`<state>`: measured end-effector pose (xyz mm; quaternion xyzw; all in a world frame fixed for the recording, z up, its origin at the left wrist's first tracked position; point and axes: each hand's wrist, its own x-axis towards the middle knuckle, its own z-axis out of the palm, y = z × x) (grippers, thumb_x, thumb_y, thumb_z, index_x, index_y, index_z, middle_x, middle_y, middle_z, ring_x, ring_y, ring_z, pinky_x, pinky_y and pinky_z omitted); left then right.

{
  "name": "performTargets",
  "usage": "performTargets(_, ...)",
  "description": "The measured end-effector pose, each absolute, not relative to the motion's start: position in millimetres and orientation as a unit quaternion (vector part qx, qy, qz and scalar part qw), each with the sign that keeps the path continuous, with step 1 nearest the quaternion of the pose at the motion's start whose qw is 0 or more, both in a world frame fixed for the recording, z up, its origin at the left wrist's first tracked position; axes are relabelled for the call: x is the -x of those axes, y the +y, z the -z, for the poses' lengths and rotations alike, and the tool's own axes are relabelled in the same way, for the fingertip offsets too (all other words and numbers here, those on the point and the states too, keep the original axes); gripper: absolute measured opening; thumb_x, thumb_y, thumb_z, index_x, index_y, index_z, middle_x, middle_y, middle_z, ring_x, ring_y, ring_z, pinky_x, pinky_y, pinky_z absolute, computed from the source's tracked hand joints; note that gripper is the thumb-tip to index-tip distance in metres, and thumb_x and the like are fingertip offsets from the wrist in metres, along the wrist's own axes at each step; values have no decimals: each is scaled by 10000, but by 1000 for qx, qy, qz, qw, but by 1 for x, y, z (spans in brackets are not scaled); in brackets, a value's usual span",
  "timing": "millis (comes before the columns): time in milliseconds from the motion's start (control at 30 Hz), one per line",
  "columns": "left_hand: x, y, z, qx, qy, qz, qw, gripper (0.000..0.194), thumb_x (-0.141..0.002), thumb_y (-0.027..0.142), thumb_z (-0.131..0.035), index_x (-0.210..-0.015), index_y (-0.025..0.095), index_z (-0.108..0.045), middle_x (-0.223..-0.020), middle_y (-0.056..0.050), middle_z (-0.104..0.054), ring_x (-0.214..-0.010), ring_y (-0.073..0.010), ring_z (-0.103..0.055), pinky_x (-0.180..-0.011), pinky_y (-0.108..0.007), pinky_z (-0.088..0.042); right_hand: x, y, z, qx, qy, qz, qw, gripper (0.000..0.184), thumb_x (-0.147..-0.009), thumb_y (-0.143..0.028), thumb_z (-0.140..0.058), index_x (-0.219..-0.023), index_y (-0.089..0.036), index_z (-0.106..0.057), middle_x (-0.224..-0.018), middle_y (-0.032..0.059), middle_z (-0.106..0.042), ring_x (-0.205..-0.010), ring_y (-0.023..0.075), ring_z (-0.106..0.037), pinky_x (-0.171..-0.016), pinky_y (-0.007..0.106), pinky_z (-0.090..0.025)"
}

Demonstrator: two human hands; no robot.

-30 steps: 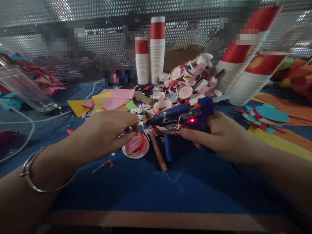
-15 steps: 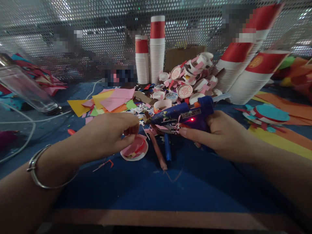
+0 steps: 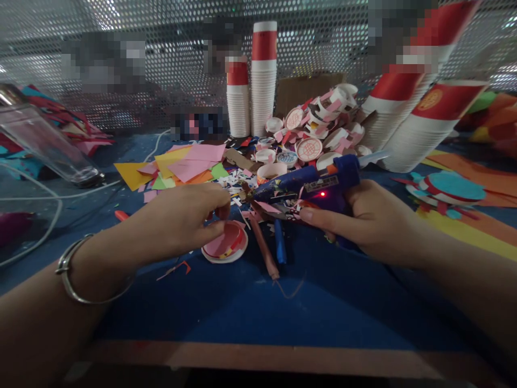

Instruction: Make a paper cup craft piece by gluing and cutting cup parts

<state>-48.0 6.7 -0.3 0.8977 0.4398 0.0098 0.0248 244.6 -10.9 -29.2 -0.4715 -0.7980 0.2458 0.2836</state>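
My right hand is wrapped round the handle of a blue hot glue gun, its red light lit and its nozzle pointing left. A clear glue stick pokes out of the gun's back end. Just left of the nozzle, my left hand has its fingers curled and pressed together; whatever they may pinch is hidden. Below those fingers a round white cup base with pink paper inside rests on the blue table. A brown marker-like stick and a blue one lie beneath the gun.
Cut paper-cup pieces are heaped behind the gun, between stacks of paper cups. Coloured paper sheets lie at the left, near a glass bottle and a white cord. A turquoise paper disc sits at the right.
The whole view has shifted slightly, with objects a little further right and higher. Both hands keep nearly the same pose, and the glue gun stays in the right one.
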Motion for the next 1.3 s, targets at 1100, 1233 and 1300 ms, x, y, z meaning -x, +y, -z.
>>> performTargets(1100, 40, 10, 3, -882, 469, -12, 47, 59, -823, 261, -572, -801, 216, -603, -776, -12, -656, -666, -185, -569, -592, -302, -353, -242, -13, 30, 477, -795, -249, 279, 431, -888, -567, -674, -610, -259, -558, -523, -7, -565, -551, 206, -550, -548, 339, -407)
performTargets(1233, 37, 10, 3, -872, 484, -22, 73, 39, -789, 249, -575, -773, 220, -595, -734, 0, -639, -637, -176, -554, -566, -300, -341, -240, -15, 28, 494, -787, -243, 279, 422, -907, -556, -647, -615, -264, -563, -509, -3, -563, -561, 218, -572, -557, 349, -409)
performTargets(1300, 36, 10, 3, -871, 484, -28, 81, 31, -780, 241, -574, -770, 220, -594, -731, 3, -641, -637, -174, -554, -568, -300, -345, -241, -14, 29, 491, -792, -233, 279, 392, -910, -559, -638, -655, -264, -596, -503, -1, -568, -575, 228, -593, -555, 350, -411)
